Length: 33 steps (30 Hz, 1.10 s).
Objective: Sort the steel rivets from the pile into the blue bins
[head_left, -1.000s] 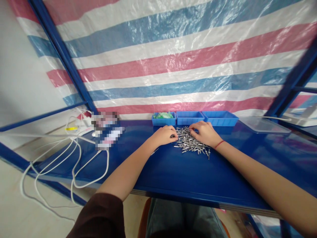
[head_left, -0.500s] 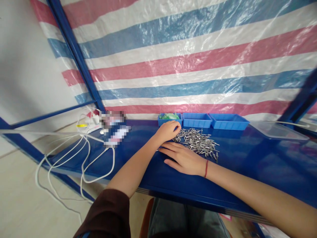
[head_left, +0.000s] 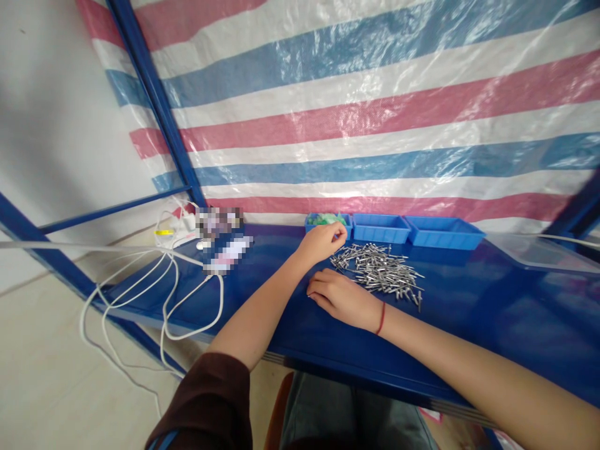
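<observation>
A pile of silver blind rivets (head_left: 387, 269) lies on the blue tabletop (head_left: 290, 334). At the pile's left edge, in front of the left bin, is my left hand (head_left: 324, 242), its fingers curled closed; whatever they may hold is hidden. Nearer to me, my right hand (head_left: 347, 299) rests low over the table with its fingers bent together and pointing left. Something tiny and pale may show at its fingertips, too small to name. A red cord circles the right wrist.
Three blue bins stand along the back: the left bin (head_left: 309, 227) with green material (head_left: 327, 219), the middle bin (head_left: 380, 234) and the right bin (head_left: 443, 239). A clear plastic lid (head_left: 539, 253) lies at right. White cables (head_left: 169, 300) loop over the table's left edge.
My right hand's fingers, stretched out before, are now bent together. My left hand stays closed beside the pile. The whole view has shifted slightly.
</observation>
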{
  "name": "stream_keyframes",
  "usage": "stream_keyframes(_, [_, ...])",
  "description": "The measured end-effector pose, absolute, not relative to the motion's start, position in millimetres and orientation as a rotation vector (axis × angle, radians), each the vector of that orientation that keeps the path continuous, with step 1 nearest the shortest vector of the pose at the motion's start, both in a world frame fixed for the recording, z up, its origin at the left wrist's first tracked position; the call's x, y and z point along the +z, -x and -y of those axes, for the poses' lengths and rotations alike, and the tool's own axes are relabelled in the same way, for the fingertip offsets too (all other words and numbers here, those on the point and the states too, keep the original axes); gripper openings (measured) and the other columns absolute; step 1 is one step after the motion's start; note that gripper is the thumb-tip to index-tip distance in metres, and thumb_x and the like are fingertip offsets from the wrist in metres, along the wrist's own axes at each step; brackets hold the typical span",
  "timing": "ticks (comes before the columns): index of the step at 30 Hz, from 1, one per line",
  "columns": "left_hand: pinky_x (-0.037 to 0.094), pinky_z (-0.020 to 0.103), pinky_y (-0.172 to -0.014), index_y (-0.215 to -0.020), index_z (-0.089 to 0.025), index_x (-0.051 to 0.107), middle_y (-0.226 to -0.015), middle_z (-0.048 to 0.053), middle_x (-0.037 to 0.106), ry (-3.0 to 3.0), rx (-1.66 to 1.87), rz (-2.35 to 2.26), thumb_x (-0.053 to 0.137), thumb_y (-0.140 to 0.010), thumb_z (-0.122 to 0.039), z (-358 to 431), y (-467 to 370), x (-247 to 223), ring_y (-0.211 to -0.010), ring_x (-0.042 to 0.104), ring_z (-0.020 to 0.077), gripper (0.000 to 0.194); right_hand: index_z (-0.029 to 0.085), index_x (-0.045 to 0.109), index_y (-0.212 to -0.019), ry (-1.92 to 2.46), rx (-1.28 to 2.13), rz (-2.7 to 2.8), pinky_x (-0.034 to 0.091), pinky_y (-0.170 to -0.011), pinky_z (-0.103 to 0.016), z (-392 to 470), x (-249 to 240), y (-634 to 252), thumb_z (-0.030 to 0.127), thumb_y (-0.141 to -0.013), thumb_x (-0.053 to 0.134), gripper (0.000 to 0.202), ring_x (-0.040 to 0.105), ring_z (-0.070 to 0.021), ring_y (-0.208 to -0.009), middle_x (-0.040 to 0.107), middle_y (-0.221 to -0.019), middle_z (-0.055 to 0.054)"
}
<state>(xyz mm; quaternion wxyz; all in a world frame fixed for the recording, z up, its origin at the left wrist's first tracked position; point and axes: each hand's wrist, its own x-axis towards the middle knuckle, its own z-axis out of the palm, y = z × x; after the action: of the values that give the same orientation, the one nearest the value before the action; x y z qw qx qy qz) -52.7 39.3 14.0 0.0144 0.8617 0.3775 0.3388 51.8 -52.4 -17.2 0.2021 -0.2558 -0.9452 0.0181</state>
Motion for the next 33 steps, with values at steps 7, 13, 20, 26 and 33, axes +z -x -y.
stream_keyframes(7, [0.050,0.025,-0.074,-0.092,-0.018,0.062,-0.087,0.002,0.069,-2.636,1.083,-1.171,0.052,-0.078,-0.017,-44.2,49.3,6.6,-0.077,0.064,0.0139,0.017,0.016,0.057,-0.092,0.973,-0.190,2.653,0.039,-0.063,-0.029,54.0,-4.8,-73.8,0.017,-0.093,0.037,0.020,0.057,-0.0184,-0.072,0.062,-0.079,-0.007])
stream_keyframes(13, [0.051,0.030,-0.085,-0.094,-0.018,0.067,-0.098,0.004,0.070,-2.418,1.206,-1.300,0.052,-0.079,-0.014,-50.0,50.6,5.0,-0.088,0.065,0.0167,0.022,0.017,0.061,-0.085,1.082,-0.412,2.519,0.038,-0.071,-0.031,19.9,-0.5,-110.7,0.020,-0.092,0.040,0.022,0.058,-0.0204,-0.079,0.065,-0.082,-0.009])
stream_keyframes(20, [0.053,0.031,-0.082,-0.091,-0.014,0.066,-0.093,0.007,0.071,-1.861,1.343,-1.133,0.059,-0.079,-0.018,-52.5,28.9,-14.3,-0.086,0.066,0.0163,0.014,0.016,0.066,-0.092,1.228,-0.024,1.956,0.045,-0.072,-0.033,-0.3,-2.0,-128.3,0.036,-0.087,0.047,0.028,0.062,-0.0213,-0.079,0.070,-0.084,-0.008])
stream_keyframes(26, [0.053,0.029,-0.079,-0.088,-0.014,0.065,-0.090,0.006,0.071,-1.814,1.384,-0.958,0.061,-0.079,-0.020,-30.3,7.8,-15.1,-0.080,0.067,0.0148,0.012,0.017,0.063,-0.074,1.157,0.277,1.663,0.047,-0.063,-0.031,-1.5,-0.9,-125.5,0.049,-0.081,0.051,0.035,0.060,-0.0177,-0.063,0.067,-0.070,-0.005])
stream_keyframes(33, [0.055,0.028,-0.071,-0.083,-0.013,0.062,-0.079,0.006,0.070,-1.625,1.335,-0.834,0.063,-0.078,-0.026,-24.6,-1.0,-23.4,-0.069,0.067,0.0145,0.013,0.017,0.061,-0.073,1.133,0.373,1.563,0.046,-0.059,-0.031,-0.3,-1.6,-124.5,0.044,-0.078,0.055,0.028,0.059,-0.0175,-0.059,0.065,-0.066,-0.005])
